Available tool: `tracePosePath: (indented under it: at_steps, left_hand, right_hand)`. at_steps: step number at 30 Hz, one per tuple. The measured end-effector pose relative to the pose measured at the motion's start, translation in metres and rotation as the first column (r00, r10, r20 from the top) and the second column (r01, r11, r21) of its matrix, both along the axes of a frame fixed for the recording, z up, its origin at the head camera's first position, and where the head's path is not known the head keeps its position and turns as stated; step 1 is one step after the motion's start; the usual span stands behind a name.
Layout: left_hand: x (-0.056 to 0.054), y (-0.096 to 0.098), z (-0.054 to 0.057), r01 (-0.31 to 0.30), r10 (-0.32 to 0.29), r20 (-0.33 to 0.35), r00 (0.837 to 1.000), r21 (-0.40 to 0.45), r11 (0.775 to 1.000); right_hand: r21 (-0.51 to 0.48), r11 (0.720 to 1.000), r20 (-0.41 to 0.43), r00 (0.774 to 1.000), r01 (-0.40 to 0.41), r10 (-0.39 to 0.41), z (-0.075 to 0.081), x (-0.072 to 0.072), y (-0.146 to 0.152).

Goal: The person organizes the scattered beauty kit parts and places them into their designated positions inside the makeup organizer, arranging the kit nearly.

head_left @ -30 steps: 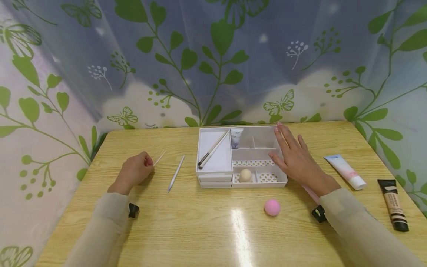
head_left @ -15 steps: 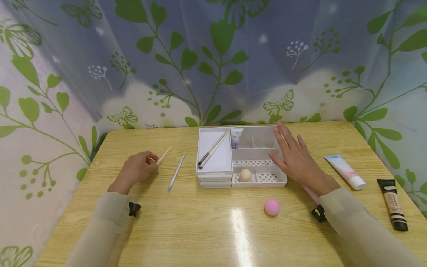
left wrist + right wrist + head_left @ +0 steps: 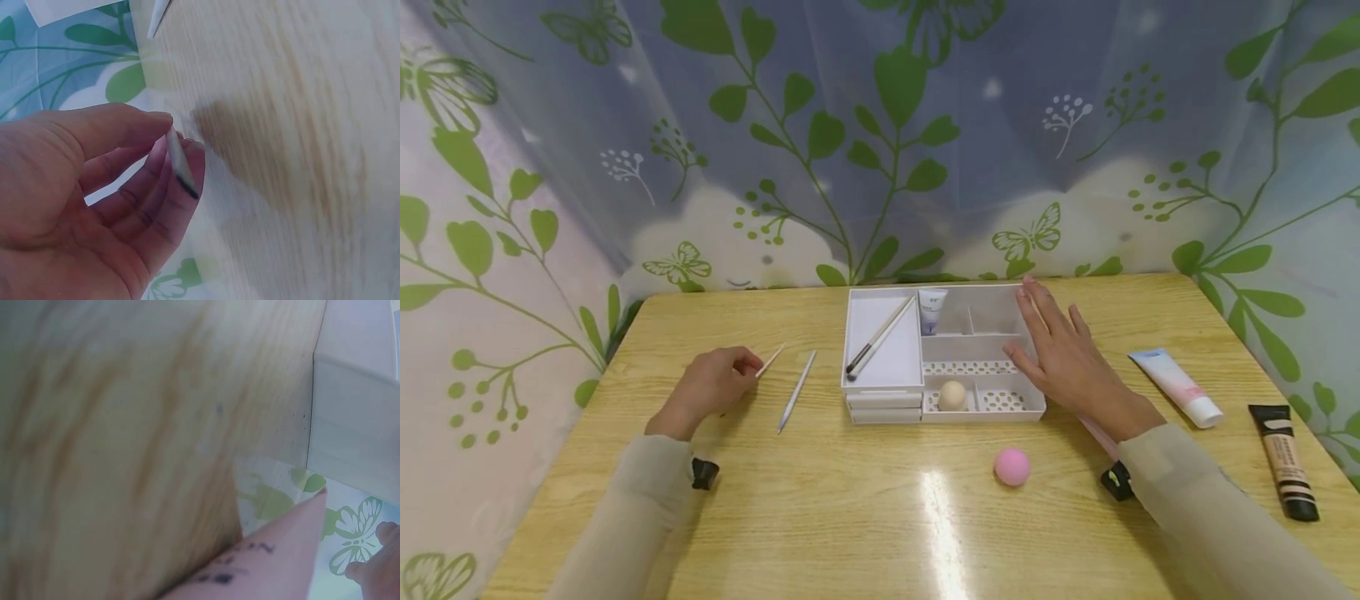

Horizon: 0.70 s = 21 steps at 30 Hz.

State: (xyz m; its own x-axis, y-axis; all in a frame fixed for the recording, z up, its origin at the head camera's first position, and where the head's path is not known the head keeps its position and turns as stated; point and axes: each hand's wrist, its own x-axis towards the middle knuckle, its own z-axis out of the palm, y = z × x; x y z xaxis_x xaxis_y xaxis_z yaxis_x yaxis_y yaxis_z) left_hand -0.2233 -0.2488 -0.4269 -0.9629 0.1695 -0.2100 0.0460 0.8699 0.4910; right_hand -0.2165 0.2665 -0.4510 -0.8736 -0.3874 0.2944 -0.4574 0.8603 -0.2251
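My left hand (image 3: 711, 385) pinches a slim makeup brush (image 3: 178, 161) with a pale handle and a dark end, held over the left of the table. The thumb and fingertips hold it partway along, and the handle end points up and right in the head view. A white pen-like stick (image 3: 797, 390) lies just right of that hand. My right hand (image 3: 1063, 354), fingers straight, rests along the right wall of a white organizer (image 3: 883, 386). In its left tray lie two brushes (image 3: 880, 337); its compartments hold a small white tube (image 3: 932, 311) and a beige ball-shaped sponge (image 3: 952, 396).
A pink ball-shaped sponge (image 3: 1012, 467) sits in front of the organizer. Partly under the right forearm lies a pink tube (image 3: 269, 562). Farther right are a blue-pink tube (image 3: 1177, 387) and a beige-black tube (image 3: 1283, 462). A patterned curtain (image 3: 880, 167) hangs behind the table.
My left hand has shifted slightly right with the brush, whose handle shows more clearly beyond the fingers. The right hand stays in place on the organizer.
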Motion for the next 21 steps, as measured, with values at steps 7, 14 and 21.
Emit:
tracePosePath:
  at_steps: [7,14,21]
  left_hand:
    - [0.002,0.007,0.003,0.001,0.002,-0.057,0.998,0.057,0.998]
    - [0.002,0.025,0.018,-0.001,0.025,-0.174,0.985,0.136,0.991]
    - [0.005,0.050,0.035,0.036,0.000,-0.213,0.977,0.167,0.985]
  right_hand:
    - [0.003,1.000,0.000,1.000,0.000,0.000,0.000,0.000,0.001]
    - [0.002,1.000,-0.001,1.000,0.000,0.000,0.001,0.001,0.001]
    - [0.003,1.000,-0.012,1.000,-0.003,0.003,-0.001,-0.001,0.000]
